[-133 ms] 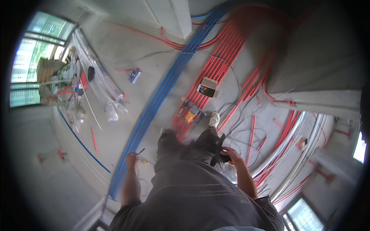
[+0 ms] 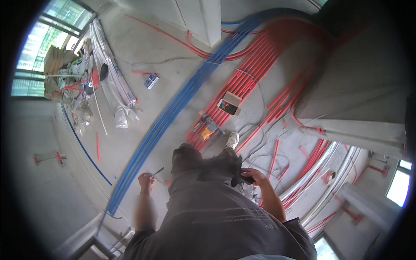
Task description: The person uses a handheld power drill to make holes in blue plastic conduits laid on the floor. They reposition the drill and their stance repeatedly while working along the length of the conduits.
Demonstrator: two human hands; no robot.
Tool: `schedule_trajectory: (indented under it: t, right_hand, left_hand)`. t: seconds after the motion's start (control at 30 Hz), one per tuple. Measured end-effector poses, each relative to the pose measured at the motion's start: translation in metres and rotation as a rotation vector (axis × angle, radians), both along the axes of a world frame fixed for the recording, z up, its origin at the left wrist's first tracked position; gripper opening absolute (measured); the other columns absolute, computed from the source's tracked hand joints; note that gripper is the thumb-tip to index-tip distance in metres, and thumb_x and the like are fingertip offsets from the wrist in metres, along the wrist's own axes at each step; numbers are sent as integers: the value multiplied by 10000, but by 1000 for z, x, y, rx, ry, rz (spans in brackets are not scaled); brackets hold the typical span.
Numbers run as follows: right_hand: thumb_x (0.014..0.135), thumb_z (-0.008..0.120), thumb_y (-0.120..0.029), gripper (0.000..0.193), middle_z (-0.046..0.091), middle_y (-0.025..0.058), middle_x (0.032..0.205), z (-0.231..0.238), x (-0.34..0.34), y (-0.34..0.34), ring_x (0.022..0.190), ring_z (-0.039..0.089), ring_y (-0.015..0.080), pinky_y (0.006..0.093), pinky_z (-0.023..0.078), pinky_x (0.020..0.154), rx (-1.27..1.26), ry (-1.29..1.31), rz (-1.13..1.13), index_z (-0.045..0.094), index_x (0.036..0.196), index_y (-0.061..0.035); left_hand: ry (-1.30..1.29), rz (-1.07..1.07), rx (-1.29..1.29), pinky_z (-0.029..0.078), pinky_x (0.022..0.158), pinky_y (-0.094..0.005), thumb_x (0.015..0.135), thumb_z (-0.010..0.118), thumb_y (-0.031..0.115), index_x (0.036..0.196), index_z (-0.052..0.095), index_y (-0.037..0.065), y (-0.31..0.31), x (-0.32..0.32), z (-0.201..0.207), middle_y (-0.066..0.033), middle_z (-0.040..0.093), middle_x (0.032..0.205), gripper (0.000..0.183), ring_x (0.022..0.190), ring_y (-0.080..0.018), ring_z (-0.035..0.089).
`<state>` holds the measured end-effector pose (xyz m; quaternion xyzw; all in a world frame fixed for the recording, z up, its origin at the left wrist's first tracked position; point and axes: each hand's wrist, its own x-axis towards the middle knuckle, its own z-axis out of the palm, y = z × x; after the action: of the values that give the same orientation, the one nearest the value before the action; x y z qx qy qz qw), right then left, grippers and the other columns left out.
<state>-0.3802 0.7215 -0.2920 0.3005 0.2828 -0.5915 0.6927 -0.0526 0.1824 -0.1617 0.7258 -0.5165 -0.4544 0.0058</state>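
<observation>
My left hand [image 2: 146, 182] is out to my left, above the floor near the blue pipes. Its fingers are closed on a thin dark pen-like tool [image 2: 159, 170], whose tip points away to the right. At my right hip, my right hand [image 2: 256, 176] has its fingers curled around the edge of a black pouch-like item [image 2: 238, 175]. Its fingertips are partly hidden, and I cannot see whether anything else is in them. Ahead of my feet, an orange and grey power tool [image 2: 209, 131] rests on the red pipes [image 2: 248, 84].
Blue pipes [image 2: 173, 104] run diagonally across the floor beside the red ones. An open cardboard box [image 2: 229, 104] sits on the red pipes. Loose grey cable [image 2: 260, 149] and cut red lengths [image 2: 274, 160] lie to the right. Wrapped long bundles [image 2: 113, 78] lie at far left.
The view has turned slightly, and the floor things have shifted a little. My left knee has come forward, hiding the left shoe. Both hands keep their hold.
</observation>
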Motion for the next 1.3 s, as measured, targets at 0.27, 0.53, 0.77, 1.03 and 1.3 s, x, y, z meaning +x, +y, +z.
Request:
schedule_trajectory:
  t: [0.27, 0.53, 0.77, 1.03, 1.3]
  right_hand:
    - [1017, 662, -118, 138, 694, 121, 965, -63, -138, 50, 803, 675, 246, 384, 553, 683, 303, 344, -12, 644, 1120, -28]
    - [1004, 687, -164, 199, 714, 75, 952, 12, -217, 40, 804, 706, 204, 357, 577, 701, 515, 763, 384, 659, 1159, -43]
    - [975, 681, -153, 167, 683, 68, 970, -40, -360, 20, 775, 679, 186, 339, 571, 637, 759, 1091, 327, 665, 1118, -68]
    - [934, 729, -160, 214, 715, 78, 907, -169, -563, -96, 755, 695, 185, 357, 566, 634, 542, 1165, 698, 705, 1087, -13]
    - [907, 753, -378, 478, 688, 208, 1332, -200, -608, -133, 1288, 636, 391, 494, 517, 1081, -31, 1443, 1738, 722, 1272, -72]
  left_hand:
    - [296, 186, 140, 434, 460, -290, 829, 640, -60, 866, 655, -4, 103, -74, -129, -74, 610, 683, 70, 529, -161, 576]
    - [427, 411, 115, 507, 523, -298, 915, 640, 38, 943, 644, 7, 178, -62, -199, -110, 686, 800, 42, 632, -191, 672]
    - [473, 1003, 315, 484, 522, -307, 955, 671, 93, 892, 590, 71, 279, -71, -221, -86, 590, 741, 106, 623, -214, 620]
    - [262, 647, 129, 445, 520, -291, 929, 666, 38, 912, 617, 19, 310, -229, -184, -71, 613, 755, 55, 630, -172, 616]
    - [234, 477, 157, 568, 649, -302, 937, 702, 79, 1106, 720, 6, 260, -439, -186, -107, 764, 890, 185, 739, -187, 732]
